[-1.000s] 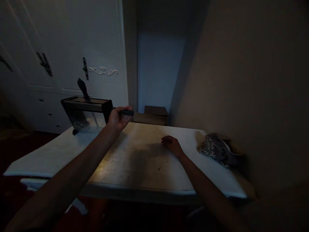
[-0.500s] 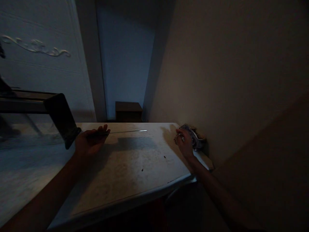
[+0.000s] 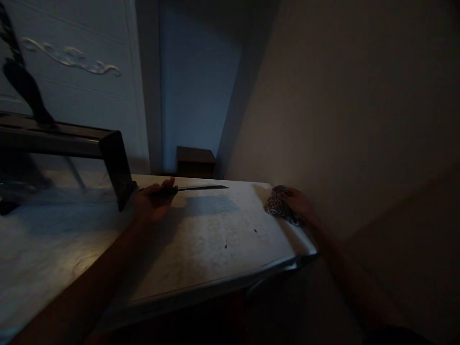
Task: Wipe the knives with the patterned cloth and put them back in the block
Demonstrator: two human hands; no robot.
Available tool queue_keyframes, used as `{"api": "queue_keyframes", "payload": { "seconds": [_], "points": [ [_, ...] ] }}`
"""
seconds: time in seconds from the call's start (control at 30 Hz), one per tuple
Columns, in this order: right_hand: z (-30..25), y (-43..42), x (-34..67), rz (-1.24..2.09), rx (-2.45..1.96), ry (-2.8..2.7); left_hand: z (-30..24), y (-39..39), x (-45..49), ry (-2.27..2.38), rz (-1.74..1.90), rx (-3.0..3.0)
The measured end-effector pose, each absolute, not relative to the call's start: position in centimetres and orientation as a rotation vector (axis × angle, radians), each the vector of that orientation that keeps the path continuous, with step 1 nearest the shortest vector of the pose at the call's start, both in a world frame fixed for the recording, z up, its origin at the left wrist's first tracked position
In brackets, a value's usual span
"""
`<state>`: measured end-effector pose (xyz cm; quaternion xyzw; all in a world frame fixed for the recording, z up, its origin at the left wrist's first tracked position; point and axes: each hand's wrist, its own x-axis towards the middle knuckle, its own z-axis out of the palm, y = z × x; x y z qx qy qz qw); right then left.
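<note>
A knife (image 3: 204,187) lies level above the tabletop, its dark handle in my left hand (image 3: 153,203), which is closed around it. The blade points right, toward the wall. At the right end of the table, my right hand (image 3: 296,202) is closed on a crumpled cloth (image 3: 278,205) with a dark, speckled pattern. The cloth rests on or just over the surface near the wall; the dim light does not show which. My right fingertips are partly hidden in its folds.
A black-ended rack (image 3: 117,165) stands beside my left hand, with a black handle (image 3: 27,91) sticking up from it. Small dark specks lie on the white tabletop (image 3: 201,258). A wall (image 3: 323,120) borders the right; a brown box (image 3: 196,160) sits beyond the far edge.
My right hand has shifted from the cloth's left side to its right side, and the cloth is more bunched. The knife's blade has turned slightly. The view has swung a little left.
</note>
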<state>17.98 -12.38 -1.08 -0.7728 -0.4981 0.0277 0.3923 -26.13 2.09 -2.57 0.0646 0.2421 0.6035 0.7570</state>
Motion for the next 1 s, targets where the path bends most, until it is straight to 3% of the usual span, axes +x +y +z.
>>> {"api": "queue_keyframes", "payload": {
  "seconds": [0.33, 0.57, 1.0],
  "points": [
    [-1.7, -8.4, 3.7, 1.058, -1.246, -0.907, -2.0, 1.6, -26.5, 0.441, 1.374, 0.078],
    [-4.5, -4.7, -2.9, 1.374, -1.047, -0.85, -2.3, 1.2, -26.4, 0.359, 1.418, 0.19],
    [-5.6, -2.6, -5.9, 1.547, -0.875, -0.781, -3.2, 0.5, -25.2, 0.334, 1.291, 0.387]
  ]
}}
